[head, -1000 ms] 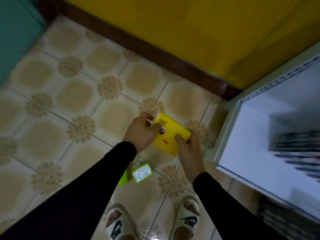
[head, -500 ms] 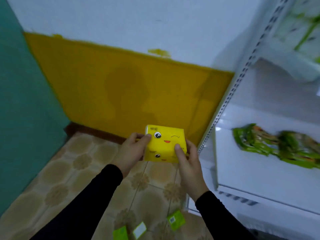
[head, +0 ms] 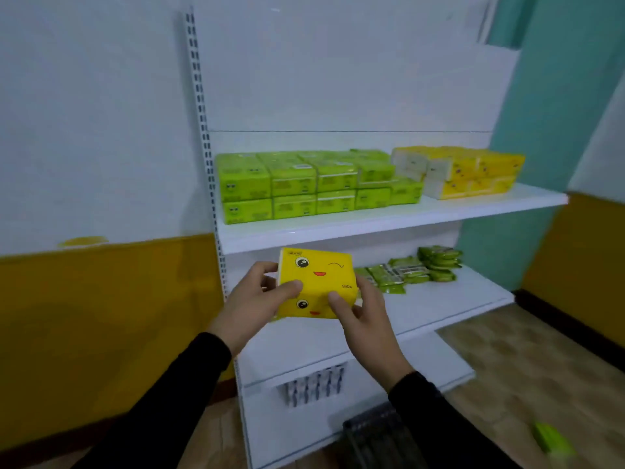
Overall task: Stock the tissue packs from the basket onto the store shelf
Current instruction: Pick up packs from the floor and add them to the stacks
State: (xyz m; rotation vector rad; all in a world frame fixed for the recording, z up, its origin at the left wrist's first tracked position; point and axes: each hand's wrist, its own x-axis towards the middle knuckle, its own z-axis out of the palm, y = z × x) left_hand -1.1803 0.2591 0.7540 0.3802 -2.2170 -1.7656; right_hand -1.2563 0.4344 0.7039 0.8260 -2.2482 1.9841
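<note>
Both hands (head: 314,308) grip yellow tissue packs (head: 316,282) before the shelf (head: 389,220).

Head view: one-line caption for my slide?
Both hands, left hand and right hand, hold a yellow tissue pack before the store shelf.

The scene is dim with a cool bluish cast, lit softly from above. The whole frame is slightly smeared, so print on the green tissue packs (head: 304,184) is unreadable. The shelf upright (head: 203,130) bows with wide-angle distortion. The black sleeves (head: 162,401) sink into near-featureless shadow along the bottom edge.
</note>
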